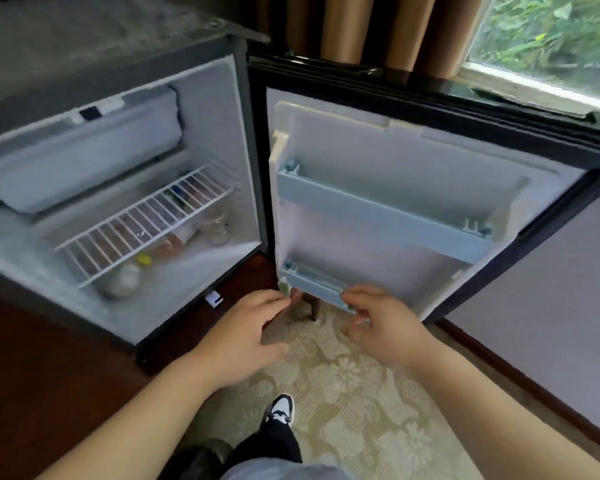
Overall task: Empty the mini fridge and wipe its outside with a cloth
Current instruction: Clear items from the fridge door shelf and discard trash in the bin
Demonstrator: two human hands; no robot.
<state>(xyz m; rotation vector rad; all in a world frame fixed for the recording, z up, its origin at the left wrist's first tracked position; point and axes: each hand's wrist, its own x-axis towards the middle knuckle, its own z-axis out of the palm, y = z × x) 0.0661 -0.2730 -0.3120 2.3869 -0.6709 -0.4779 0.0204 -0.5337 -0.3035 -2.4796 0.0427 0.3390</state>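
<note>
The dark mini fridge (125, 57) stands with its door (413, 161) swung wide to the right. Under the white wire shelf (142, 223) lie several bottles and jars (174, 240), blurred. The door has an upper pale blue rail (378, 216) and a lower pale blue rail (312, 282). My left hand (246, 327) pinches a small green item (285, 289) at the lower rail's left end. My right hand (378, 323) has its fingertips on the right end of that rail, touching something green there.
A patterned beige carpet (343, 375) covers the floor below the door. Dark wooden flooring (32, 375) lies to the left. Brown curtains (361, 26) and a window (551, 36) are behind the door. A pale wall (551, 289) is on the right. My shoe (280, 408) is on the carpet.
</note>
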